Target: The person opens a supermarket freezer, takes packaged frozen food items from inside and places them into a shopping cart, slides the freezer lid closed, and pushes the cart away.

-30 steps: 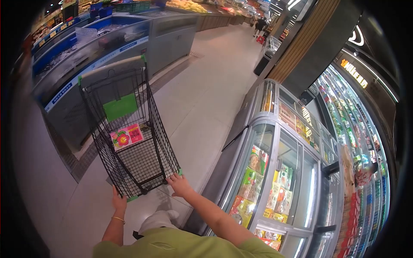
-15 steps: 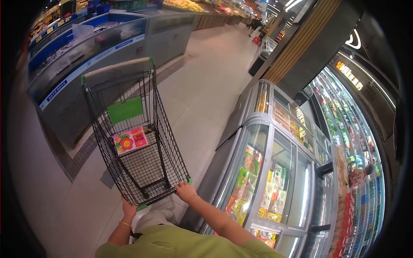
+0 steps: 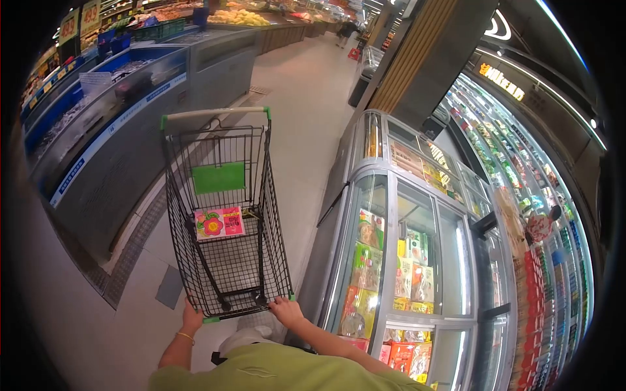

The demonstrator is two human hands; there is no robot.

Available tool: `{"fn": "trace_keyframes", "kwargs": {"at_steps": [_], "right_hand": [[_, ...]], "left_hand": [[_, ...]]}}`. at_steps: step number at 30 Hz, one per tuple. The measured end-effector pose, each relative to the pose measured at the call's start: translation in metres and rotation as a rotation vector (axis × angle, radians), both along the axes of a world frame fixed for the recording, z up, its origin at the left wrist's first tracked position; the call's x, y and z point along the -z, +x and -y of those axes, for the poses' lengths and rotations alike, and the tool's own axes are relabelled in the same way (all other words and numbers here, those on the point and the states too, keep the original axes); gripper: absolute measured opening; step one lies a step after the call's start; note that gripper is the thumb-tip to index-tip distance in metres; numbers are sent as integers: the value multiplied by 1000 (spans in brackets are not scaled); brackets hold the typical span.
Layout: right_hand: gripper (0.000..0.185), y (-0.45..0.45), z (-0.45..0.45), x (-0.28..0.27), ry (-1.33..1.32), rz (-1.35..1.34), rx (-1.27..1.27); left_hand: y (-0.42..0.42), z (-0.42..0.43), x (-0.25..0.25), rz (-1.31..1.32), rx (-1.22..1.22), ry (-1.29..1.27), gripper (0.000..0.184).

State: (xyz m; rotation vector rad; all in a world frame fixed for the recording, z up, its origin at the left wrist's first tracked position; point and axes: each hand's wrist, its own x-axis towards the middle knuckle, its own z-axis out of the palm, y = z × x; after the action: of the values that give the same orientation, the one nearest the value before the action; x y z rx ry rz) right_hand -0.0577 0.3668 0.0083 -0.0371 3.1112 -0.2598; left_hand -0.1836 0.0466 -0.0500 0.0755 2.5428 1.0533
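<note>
A black wire shopping cart point(image 3: 236, 268) stands in front of me, its near end close to my legs. My left hand point(image 3: 192, 318) is closed on the near left corner of the cart, though its fingers are partly hidden. At the near right corner, my right hand point(image 3: 285, 313) wraps round the rim beside a green corner piece. Inside the basket, toward the far end, lies a pink and white printed package point(image 3: 220, 223) with a flower picture. A green panel point(image 3: 219, 178) is fixed above it, and a pale handle bar point(image 3: 215, 113) spans the far end.
Glass-topped freezers point(image 3: 391, 260) with packaged food line my right. On the left runs a grey counter point(image 3: 140, 153) with blue bins. A tiled aisle point(image 3: 293, 85) leads ahead to a distant person point(image 3: 345, 32). Lit refrigerated shelves point(image 3: 521, 176) stand farther right, past a pillar point(image 3: 417, 58).
The cart has swung to the right in view and now lies straighter ahead of me. The freezers and counter have shifted left. Both hands remain on the cart's near end.
</note>
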Motion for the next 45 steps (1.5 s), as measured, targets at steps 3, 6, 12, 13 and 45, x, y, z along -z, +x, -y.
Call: {"fn": "trace_keyframes", "kwargs": {"at_steps": [3,6,12,13,45], "right_hand": [[11,9,-6,-3,-38,59,45],[11,15,-5,-11,-36,57,146],[11,35,-18,-8,-55,92,324],[11,38,-17,-9,-59,95,342],[17,85,-29,-3,-53,-19,675]], "left_hand": [[-12,-15,-4,-2,86,39,69],[-22,-29,-12,-19,145,-9,68],[-35,-61,-2,-12,284,27,68],[-38,-63,2,-17,298,44,68],[-43,-138,-18,16,503,-64,67]]}}
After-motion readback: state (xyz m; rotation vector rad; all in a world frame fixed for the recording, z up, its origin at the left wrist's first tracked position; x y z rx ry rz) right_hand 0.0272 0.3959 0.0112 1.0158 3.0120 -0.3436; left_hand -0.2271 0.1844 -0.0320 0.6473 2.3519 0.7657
